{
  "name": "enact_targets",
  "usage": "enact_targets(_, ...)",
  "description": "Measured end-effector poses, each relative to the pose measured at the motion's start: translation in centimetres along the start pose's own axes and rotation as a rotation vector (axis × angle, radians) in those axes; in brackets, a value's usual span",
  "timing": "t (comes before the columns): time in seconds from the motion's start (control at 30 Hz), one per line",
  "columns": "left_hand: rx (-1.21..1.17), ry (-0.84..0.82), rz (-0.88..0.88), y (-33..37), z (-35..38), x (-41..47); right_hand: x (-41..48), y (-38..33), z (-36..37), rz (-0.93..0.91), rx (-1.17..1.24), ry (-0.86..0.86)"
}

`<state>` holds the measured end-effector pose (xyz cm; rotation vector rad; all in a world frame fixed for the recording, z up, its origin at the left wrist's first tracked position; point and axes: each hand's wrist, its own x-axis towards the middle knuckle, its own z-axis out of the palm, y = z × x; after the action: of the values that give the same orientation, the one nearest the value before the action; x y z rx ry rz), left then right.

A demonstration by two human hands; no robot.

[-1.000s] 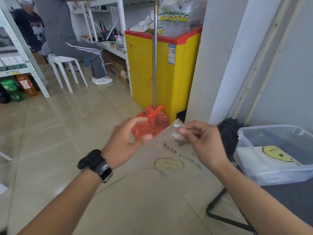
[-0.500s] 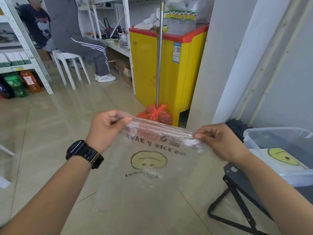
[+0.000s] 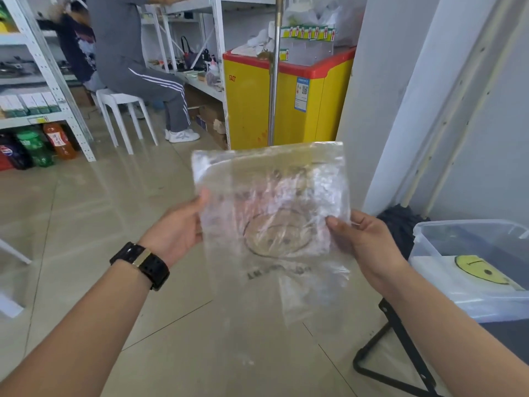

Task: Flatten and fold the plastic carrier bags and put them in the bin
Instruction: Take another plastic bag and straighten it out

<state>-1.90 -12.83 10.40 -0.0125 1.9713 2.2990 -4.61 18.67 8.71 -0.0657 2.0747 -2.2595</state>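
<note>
The clear plastic carrier bag with the faint smiley print [image 3: 272, 202] is up in the air, dead centre of the frame, flat face turned to the camera. Its long axis runs top to bottom, leaning just a touch. The straight, doubled-over edge sits at the top, in front of the yellow chest freezer with the red lid [image 3: 315, 110], and the thinner, crumpled tail hangs down towards the tiled floor [image 3: 86, 224]. The lettering under the smiley is too blurred to read.

The left hand [image 3: 183, 224], black wristwatch [image 3: 143, 263] on that wrist, grips the bag's left edge about halfway down. The thumb lies on the near face and the rest of the fingers [image 3: 203, 196] are tucked behind the plastic. The right hand [image 3: 366, 242] holds the right edge a little lower, thumb pressed on the front and the other fingers [image 3: 333, 222] curled round the back. So the bag spans the gap between the two hands, its top well above both and its tail well below.

At the right edge of the frame sits the clear plastic storage bin [image 3: 429, 233] on a dark worktop [image 3: 503, 336] with a black folding frame [image 3: 400, 353] under it. A folded white bag with a yellow smiley [image 3: 481, 270] lies inside the bin. The held bag is near the bin, left of it and not touching.

A metal pole [image 3: 273, 81] stands in front of the freezer. In the upper left of the frame a person in grey striped trousers [image 3: 148, 81] sits on a white stool [image 3: 123, 101].
</note>
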Motion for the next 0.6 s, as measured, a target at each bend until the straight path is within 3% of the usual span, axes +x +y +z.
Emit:
enact_targets(0.07,0.108,-0.050,-0.074,-0.8,0.7,0.0,0.3,0.0,-0.3,0.032,0.080,0.060)
enact_targets(0.17,0.170,0.056,-0.056,-1.8,1.9,0.4,0.7,0.3,-0.7,0.056,0.141,0.133)
enact_targets(0.33,0.081,0.273,0.018,-2.2,2.0,1.4,0.2,0.2,-0.7,0.173,-0.129,-0.073)
enact_targets(0.5,0.099,0.298,-0.032,-1.9,1.3,1.5,0.4,0.4,-1.4,0.146,-0.137,0.036)
enact_targets(0.6,0.121,0.178,-0.067,-1.7,1.2,1.3,0.6,0.5,-1.6,0.152,-0.141,0.062)
